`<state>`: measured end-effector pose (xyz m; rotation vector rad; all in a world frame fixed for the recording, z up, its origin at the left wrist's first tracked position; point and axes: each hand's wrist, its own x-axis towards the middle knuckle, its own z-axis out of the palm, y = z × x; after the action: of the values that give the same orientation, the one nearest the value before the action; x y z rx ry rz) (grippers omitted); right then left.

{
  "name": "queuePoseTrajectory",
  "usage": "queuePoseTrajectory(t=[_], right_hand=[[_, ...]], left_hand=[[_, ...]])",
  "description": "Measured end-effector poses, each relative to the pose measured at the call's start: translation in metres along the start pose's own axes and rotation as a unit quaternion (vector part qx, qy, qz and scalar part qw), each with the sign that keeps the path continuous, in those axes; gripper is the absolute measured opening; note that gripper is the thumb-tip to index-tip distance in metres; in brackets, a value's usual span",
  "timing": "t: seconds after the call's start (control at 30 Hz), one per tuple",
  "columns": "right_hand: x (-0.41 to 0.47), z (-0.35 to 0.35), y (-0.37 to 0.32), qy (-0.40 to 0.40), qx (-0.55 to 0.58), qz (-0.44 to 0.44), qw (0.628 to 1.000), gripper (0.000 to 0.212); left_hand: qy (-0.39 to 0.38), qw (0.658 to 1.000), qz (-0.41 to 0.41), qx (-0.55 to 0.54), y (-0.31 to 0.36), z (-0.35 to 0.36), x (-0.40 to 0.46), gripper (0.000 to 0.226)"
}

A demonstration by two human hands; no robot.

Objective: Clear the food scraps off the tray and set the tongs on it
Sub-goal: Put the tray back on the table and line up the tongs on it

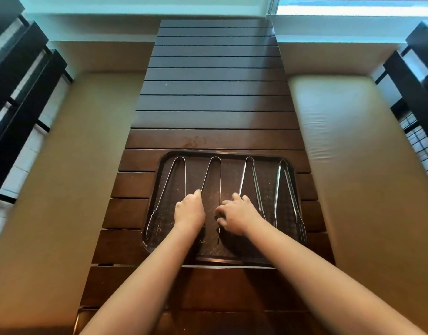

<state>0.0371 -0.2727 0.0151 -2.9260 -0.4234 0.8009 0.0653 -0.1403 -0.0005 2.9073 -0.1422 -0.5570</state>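
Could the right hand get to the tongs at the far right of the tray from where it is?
Probably yes: the right hand lies on the tray, with only one other pair between it and the far-right tongs.

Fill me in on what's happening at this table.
A person is arranging four metal tongs side by side on a dark tray on a slatted wooden table. The left hand and right hand are both on the second tongs from the left. Small pale scraps still speckle the tray, mostly near its left side.
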Motion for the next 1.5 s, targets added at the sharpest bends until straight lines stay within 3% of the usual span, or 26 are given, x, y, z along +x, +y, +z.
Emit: queuePoseTrajectory(t=[0.37,1.33,1.5], right_hand=[[0.001,0.004,0.009,0.012,0.012,0.025,1.0,0.039],[-0.003,0.013,0.012,0.045,0.059,0.058,0.996,0.04],[-0.006,0.008,0.021,0.112,0.115,0.097,0.982,0.038]], left_hand=[[-0.02,0.997,-0.024,-0.064,0.01,-0.004,0.001,0.059],[-0.029,0.995,-0.043,-0.087,0.013,-0.004,0.003,0.056],[0.046,0.991,-0.052,-0.117,-0.009,-0.014,0.005,0.041]])
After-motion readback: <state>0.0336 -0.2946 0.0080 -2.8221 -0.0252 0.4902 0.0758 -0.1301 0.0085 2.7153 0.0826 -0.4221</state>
